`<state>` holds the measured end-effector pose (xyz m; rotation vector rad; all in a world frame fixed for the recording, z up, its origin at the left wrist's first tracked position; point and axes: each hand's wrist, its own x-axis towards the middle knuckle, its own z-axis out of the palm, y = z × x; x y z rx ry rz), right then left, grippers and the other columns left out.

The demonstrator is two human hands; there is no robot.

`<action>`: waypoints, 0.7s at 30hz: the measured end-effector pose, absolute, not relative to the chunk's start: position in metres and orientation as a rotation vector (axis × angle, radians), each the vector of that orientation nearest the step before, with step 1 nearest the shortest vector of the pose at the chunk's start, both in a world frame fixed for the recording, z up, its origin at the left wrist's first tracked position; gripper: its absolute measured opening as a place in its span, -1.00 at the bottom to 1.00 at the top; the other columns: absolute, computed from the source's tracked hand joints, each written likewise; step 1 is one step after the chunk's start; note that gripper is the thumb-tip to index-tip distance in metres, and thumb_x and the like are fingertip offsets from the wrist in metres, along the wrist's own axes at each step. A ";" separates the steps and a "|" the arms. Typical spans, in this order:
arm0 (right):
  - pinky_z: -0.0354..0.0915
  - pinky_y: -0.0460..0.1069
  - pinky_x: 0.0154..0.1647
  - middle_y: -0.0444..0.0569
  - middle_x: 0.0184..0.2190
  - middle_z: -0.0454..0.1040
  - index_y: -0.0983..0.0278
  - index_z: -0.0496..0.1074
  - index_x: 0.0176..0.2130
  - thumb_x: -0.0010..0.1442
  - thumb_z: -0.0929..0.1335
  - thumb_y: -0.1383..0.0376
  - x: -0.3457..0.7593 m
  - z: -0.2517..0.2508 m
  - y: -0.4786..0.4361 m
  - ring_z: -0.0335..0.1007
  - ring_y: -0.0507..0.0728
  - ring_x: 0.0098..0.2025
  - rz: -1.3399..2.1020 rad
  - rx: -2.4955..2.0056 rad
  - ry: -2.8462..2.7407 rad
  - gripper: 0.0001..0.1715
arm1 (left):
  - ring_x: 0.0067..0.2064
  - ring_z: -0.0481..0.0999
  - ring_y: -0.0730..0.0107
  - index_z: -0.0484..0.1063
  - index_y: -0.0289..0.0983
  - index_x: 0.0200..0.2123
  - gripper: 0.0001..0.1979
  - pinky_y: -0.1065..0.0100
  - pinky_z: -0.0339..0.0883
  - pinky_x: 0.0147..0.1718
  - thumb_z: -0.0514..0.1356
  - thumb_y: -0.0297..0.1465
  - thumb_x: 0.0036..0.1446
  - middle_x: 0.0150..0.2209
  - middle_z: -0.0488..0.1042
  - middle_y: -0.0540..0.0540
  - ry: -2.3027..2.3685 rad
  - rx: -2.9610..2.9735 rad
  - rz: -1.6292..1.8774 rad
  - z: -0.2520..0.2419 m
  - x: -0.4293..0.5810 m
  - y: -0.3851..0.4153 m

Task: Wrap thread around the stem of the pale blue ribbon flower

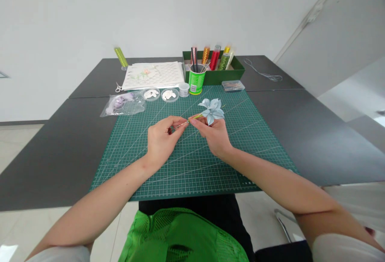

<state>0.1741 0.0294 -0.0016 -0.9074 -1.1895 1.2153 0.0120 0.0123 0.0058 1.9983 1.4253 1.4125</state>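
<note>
A pale blue artificial flower [212, 110] with pointed petals and a thin green-wrapped stem [197, 116] is held over the cutting mat. My right hand [213, 134] is closed, its thumb and fingertips pinching the stem just below the petals. From the left, my left hand [164, 136] pinches the thin lower end of the stem, its fingertips almost meeting those of the right. Something small and dark red [170, 131] shows under the left fingers; its kind is unclear. Both hands are raised slightly above the green gridded cutting mat [192, 170].
Behind stand a green can [196, 81] with tools, a dark green box [239, 69] of thread spools, and a clear case [233, 85]. Two dishes of white pieces [170, 95], a plastic bag [123, 103], printed sheets [153, 75], small scissors [118, 87] and a yellow-green spool [120, 57] sit left.
</note>
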 end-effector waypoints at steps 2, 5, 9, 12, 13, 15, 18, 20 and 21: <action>0.10 -0.07 -0.55 -0.23 -0.65 0.23 0.18 0.61 -0.37 0.05 0.54 0.14 0.174 -0.001 0.029 0.17 -0.01 -0.54 1.209 -0.897 -1.195 -0.82 | -0.38 0.57 0.47 0.61 -0.20 -0.26 -0.93 0.49 0.39 -0.42 0.32 -0.36 0.22 -0.35 0.65 0.02 1.417 2.004 1.412 0.007 0.012 0.012; 0.11 -0.06 -0.55 -0.20 -0.62 0.30 0.19 0.60 -0.36 0.04 0.53 0.13 0.175 -0.001 0.030 0.20 0.00 -0.52 1.199 -0.922 -1.205 -0.80 | -0.40 0.56 0.49 0.59 -0.20 -0.29 -0.96 0.50 0.37 -0.43 0.32 -0.37 0.21 -0.36 0.64 0.04 1.415 2.008 1.422 0.007 0.012 0.013; 0.10 -0.06 -0.56 -0.20 -0.62 0.30 0.19 0.60 -0.36 0.04 0.53 0.13 0.175 -0.001 0.031 0.20 0.00 -0.53 1.198 -0.929 -1.217 -0.80 | -0.42 0.54 0.49 0.55 -0.22 -0.34 -0.93 0.49 0.34 -0.47 0.33 -0.36 0.19 -0.39 0.62 0.04 1.443 2.028 1.407 0.006 0.012 0.014; 0.08 -0.06 -0.56 -0.22 -0.65 0.25 0.18 0.61 -0.37 0.05 0.52 0.14 0.176 -0.002 0.032 0.18 0.00 -0.54 1.196 -0.916 -1.228 -0.83 | -0.42 0.55 0.48 0.54 -0.22 -0.32 -0.92 0.49 0.33 -0.47 0.32 -0.34 0.20 -0.39 0.62 0.03 1.453 2.023 1.386 0.006 0.011 0.015; 0.08 -0.06 -0.56 -0.22 -0.65 0.24 0.18 0.60 -0.37 0.06 0.52 0.13 0.176 -0.003 0.032 0.17 0.00 -0.54 1.193 -0.921 -1.233 -0.83 | -0.41 0.56 0.47 0.54 -0.21 -0.29 -0.92 0.48 0.33 -0.46 0.32 -0.33 0.20 -0.38 0.63 0.03 1.454 2.013 1.380 0.005 0.011 0.015; 0.07 -0.06 -0.56 -0.21 -0.65 0.24 0.18 0.60 -0.36 0.06 0.52 0.11 0.177 -0.003 0.032 0.18 0.01 -0.54 1.182 -0.942 -1.249 -0.80 | -0.38 0.59 0.44 0.55 -0.20 -0.23 -0.90 0.48 0.35 -0.44 0.32 -0.32 0.20 -0.36 0.63 0.02 1.451 2.000 1.372 0.006 0.010 0.015; 0.07 -0.06 -0.57 -0.21 -0.64 0.25 0.18 0.59 -0.35 0.07 0.51 0.09 0.177 -0.003 0.031 0.18 0.01 -0.54 1.164 -0.962 -1.273 -0.78 | -0.36 0.59 0.44 0.56 -0.20 -0.26 -0.92 0.47 0.36 -0.42 0.31 -0.32 0.21 -0.36 0.63 0.02 1.428 2.022 1.353 0.007 0.010 0.015; 0.08 -0.06 -0.57 -0.21 -0.63 0.26 0.18 0.59 -0.35 0.06 0.51 0.10 0.177 -0.003 0.032 0.19 0.01 -0.53 1.160 -0.962 -1.272 -0.78 | -0.36 0.57 0.45 0.56 -0.20 -0.29 -0.93 0.48 0.35 -0.43 0.30 -0.34 0.21 -0.35 0.63 0.02 1.415 2.040 1.344 0.008 0.010 0.015; 0.08 -0.06 -0.56 -0.21 -0.63 0.26 0.18 0.59 -0.35 0.05 0.52 0.11 0.177 -0.003 0.032 0.19 0.01 -0.53 1.161 -0.958 -1.266 -0.79 | -0.37 0.57 0.46 0.56 -0.20 -0.29 -0.94 0.48 0.35 -0.43 0.30 -0.35 0.21 -0.35 0.63 0.02 1.412 2.045 1.341 0.008 0.010 0.015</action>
